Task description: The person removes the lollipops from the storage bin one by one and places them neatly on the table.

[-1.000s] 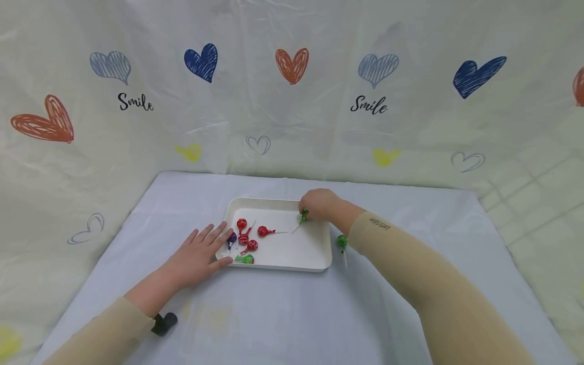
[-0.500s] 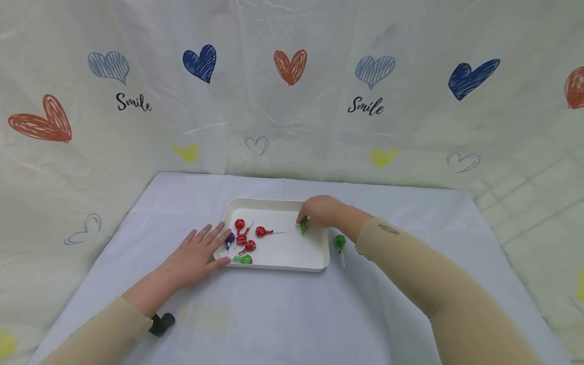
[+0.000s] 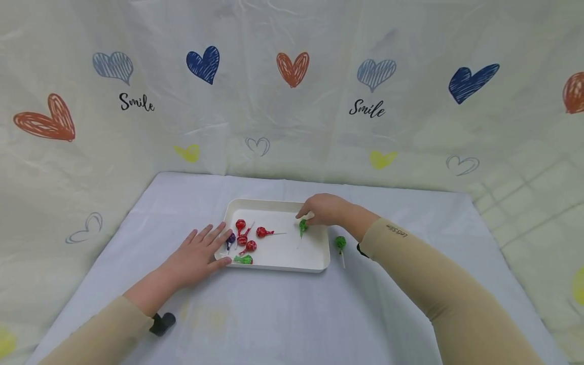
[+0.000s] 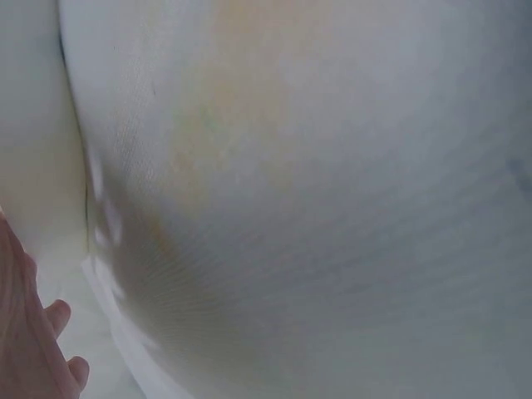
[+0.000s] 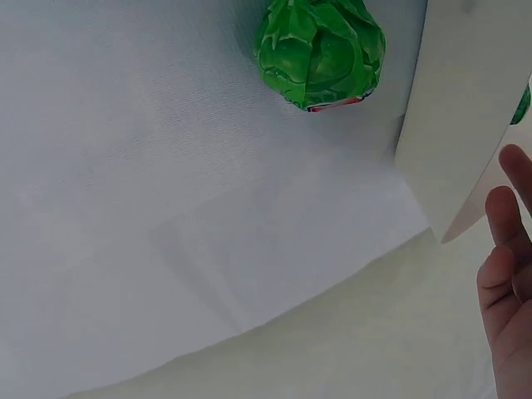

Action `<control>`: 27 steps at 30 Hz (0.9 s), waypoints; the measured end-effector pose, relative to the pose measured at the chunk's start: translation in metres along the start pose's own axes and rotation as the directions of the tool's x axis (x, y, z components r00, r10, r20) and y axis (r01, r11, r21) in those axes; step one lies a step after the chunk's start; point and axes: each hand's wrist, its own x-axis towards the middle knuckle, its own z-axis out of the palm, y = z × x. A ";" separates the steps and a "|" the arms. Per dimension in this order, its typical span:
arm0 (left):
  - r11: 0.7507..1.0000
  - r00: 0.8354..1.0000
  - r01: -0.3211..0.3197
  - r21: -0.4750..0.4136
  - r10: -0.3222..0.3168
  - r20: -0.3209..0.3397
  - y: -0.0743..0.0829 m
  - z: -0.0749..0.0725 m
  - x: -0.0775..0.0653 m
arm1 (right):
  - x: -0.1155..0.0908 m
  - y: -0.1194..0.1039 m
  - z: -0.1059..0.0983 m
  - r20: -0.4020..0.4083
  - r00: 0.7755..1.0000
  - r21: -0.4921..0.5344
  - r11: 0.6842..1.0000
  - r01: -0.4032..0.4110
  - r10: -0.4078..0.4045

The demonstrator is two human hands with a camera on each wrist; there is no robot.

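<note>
Left hand (image 3: 193, 259) spread at the white tray (image 3: 283, 257); right hand (image 3: 326, 209) parted around the far green lollipop (image 3: 303, 226).
On the white-covered table (image 3: 274, 314), the left hand lies with fingers straight, holding nothing, thumb at the tray's near left corner and fingertips along its left edge; a near green lollipop (image 3: 244, 259) lies inside that corner, a purple lollipop (image 3: 231, 237) by the left edge, four red lollipops (image 3: 261, 232) rightward. An outer green lollipop (image 3: 340, 242) lies on the table beyond the tray's right edge. Farther back, the right hand's fingers are slightly bent and apart, not closed on the far green lollipop, which is inside the right edge toward the far right corner; contact is unclear.
</note>
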 end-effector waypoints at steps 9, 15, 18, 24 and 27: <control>1.000 1.000 -0.007 -0.007 0.007 0.007 0.002 -0.005 -0.002 | 0.009 0.001 0.004 0.055 0.993 0.051 0.993 -0.110 0.107; 1.000 1.000 0.000 0.006 0.000 0.013 0.003 -0.006 -0.002 | 0.014 -0.002 0.005 0.077 0.984 0.065 0.984 -0.165 0.160; 1.000 1.000 -0.003 0.003 0.003 0.008 0.003 -0.006 -0.002 | 0.015 -0.004 0.005 0.083 0.983 0.085 0.982 -0.171 0.164; 1.000 1.000 -0.012 -0.001 0.012 0.003 0.002 -0.005 -0.001 | 0.018 -0.004 0.009 0.087 0.984 0.093 0.982 -0.165 0.157; 1.000 1.000 -0.020 0.005 0.020 -0.004 0.001 -0.003 -0.001 | 0.019 -0.003 0.010 0.087 0.983 0.089 0.981 -0.170 0.162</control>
